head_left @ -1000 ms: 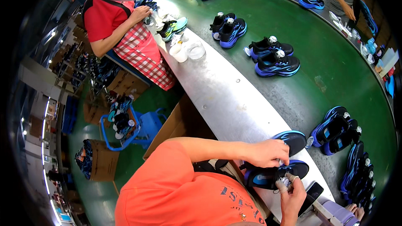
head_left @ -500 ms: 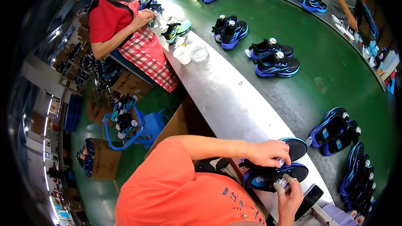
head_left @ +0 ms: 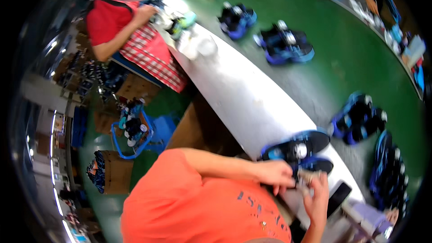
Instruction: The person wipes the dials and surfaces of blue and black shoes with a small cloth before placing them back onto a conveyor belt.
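Two black-and-blue sneakers lie side by side on the metal bench edge in front of me. The far sneaker (head_left: 320, 140) has a round white piece on its laces. The near sneaker (head_left: 320, 165) is partly hidden by my hands. My left hand (head_left: 275, 173) is beside its heel end, fingers curled downward and drawn together; what they hold is hidden. My right hand (head_left: 317, 191), with pale covers on some fingertips, closes on the near sneaker's upper around the lace area. Motion blur smears the detail there.
A dark phone (head_left: 339, 194) and a lilac container (head_left: 371, 216) are right of my right hand. Sneaker pairs (head_left: 357, 119) stand on the green belt (head_left: 270, 85). White tubs (head_left: 204, 45) sit farther along the bench (head_left: 243, 94). A co-worker in a checked apron (head_left: 155, 58) works at the left.
The view has shifted and blurred. My left hand has drawn back from between the sneakers toward the near one's heel. The far sneaker's white piece now shows.
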Action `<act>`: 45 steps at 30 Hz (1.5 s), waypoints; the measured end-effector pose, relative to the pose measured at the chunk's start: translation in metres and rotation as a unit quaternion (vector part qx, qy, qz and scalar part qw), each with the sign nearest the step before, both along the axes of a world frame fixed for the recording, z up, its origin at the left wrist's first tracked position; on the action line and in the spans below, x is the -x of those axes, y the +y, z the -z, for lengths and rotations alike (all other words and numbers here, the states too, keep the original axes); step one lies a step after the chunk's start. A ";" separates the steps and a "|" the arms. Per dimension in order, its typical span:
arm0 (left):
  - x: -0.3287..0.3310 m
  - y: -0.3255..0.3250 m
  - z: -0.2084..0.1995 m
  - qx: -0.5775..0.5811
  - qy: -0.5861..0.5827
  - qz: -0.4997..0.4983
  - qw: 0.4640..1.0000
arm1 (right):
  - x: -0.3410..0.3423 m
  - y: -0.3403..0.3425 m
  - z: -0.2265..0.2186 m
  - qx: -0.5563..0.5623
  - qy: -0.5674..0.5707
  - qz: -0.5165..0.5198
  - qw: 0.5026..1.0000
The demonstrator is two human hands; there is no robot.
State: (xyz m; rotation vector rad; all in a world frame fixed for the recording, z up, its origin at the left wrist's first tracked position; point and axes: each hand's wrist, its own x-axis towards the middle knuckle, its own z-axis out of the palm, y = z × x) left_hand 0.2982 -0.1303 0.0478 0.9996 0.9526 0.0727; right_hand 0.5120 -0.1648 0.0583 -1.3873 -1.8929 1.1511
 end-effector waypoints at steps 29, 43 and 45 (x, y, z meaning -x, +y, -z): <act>0.042 0.020 0.023 0.078 -0.059 -0.135 0.986 | 0.050 0.046 0.046 0.106 0.218 0.139 0.960; 0.024 0.004 0.021 -0.186 0.075 -0.070 0.977 | 0.041 0.073 0.105 -0.071 0.078 0.164 0.981; 0.030 0.007 0.021 -0.091 0.057 -0.070 0.992 | 0.030 0.063 0.077 0.091 0.257 0.094 0.958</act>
